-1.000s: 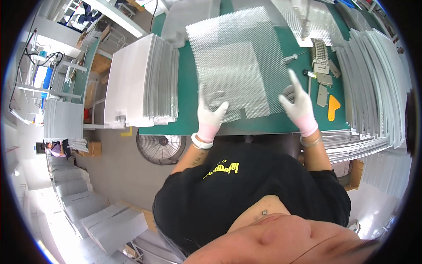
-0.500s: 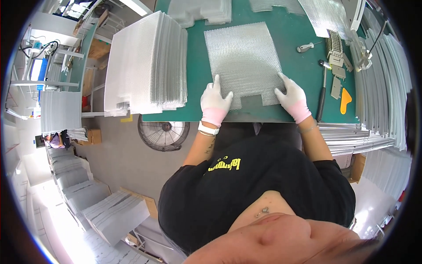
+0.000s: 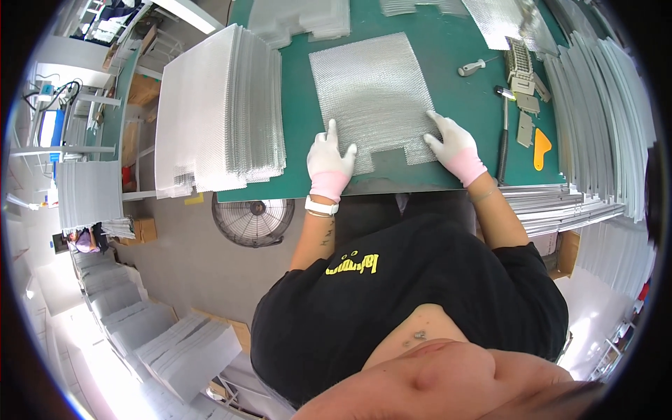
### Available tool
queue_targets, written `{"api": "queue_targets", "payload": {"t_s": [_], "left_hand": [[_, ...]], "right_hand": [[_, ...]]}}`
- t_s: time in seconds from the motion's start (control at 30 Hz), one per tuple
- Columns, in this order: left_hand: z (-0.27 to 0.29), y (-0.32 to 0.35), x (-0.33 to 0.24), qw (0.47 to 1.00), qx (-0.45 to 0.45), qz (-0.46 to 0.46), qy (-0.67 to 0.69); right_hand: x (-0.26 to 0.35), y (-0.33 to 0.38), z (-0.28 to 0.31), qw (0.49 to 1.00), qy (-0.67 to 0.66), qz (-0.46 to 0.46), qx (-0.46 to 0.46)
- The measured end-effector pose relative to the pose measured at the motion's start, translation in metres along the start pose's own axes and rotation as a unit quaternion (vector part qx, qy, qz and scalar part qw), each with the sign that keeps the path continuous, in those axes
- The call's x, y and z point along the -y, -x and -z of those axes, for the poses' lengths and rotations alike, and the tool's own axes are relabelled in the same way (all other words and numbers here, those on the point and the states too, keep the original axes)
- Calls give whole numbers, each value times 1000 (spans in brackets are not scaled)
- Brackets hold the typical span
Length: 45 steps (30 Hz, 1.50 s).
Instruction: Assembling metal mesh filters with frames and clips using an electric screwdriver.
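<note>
1. Silvery mesh sheet (image 3: 371, 98) lies flat on the green tabletop (image 3: 448, 49), near its front edge;
2. Left hand (image 3: 330, 159) rests spread on its near-left corner;
3. Right hand (image 3: 451, 143) rests spread on its near-right edge; a hammer (image 3: 502, 133) lies just beside.

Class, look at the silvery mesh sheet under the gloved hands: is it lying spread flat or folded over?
Spread flat. The mesh sheet lies flat on the green mat, with the left hand and right hand pressing its near edge.

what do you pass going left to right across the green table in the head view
tall sheet stack → left hand → mesh sheet → right hand → hammer → orange scraper → leaning panels
</note>
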<state>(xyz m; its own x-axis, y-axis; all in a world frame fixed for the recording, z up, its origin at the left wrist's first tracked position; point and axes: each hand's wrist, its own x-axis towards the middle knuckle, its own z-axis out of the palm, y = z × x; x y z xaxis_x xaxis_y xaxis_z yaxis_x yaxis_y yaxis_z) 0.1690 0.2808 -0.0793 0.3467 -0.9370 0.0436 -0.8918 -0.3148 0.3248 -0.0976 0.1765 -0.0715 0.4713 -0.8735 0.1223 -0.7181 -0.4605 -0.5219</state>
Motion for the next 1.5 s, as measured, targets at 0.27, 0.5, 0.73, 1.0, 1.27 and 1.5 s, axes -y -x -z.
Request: {"api": "queue_targets", "payload": {"t_s": [0.27,0.5,0.73,1.0,1.27,1.5], "left_hand": [[16,-19,26,998,18,-48,-47],[28,17,10,984,128,-105,-64],[37,84,-15,948,-192,-224,124],[-65,179,29,665,161,235,690],[-61,139,-19,574,136,240,771],[-64,141,-26,615,94,273,734]], "right_hand": [[-63,-5,76,968,156,-34,-196],[-145,16,115,952,207,-225,10],[-196,21,116,962,144,-228,-35],[-14,81,98,942,-315,-110,-45],[34,175,-107,544,-758,-314,176],[43,149,-94,651,-675,-332,97]]}}
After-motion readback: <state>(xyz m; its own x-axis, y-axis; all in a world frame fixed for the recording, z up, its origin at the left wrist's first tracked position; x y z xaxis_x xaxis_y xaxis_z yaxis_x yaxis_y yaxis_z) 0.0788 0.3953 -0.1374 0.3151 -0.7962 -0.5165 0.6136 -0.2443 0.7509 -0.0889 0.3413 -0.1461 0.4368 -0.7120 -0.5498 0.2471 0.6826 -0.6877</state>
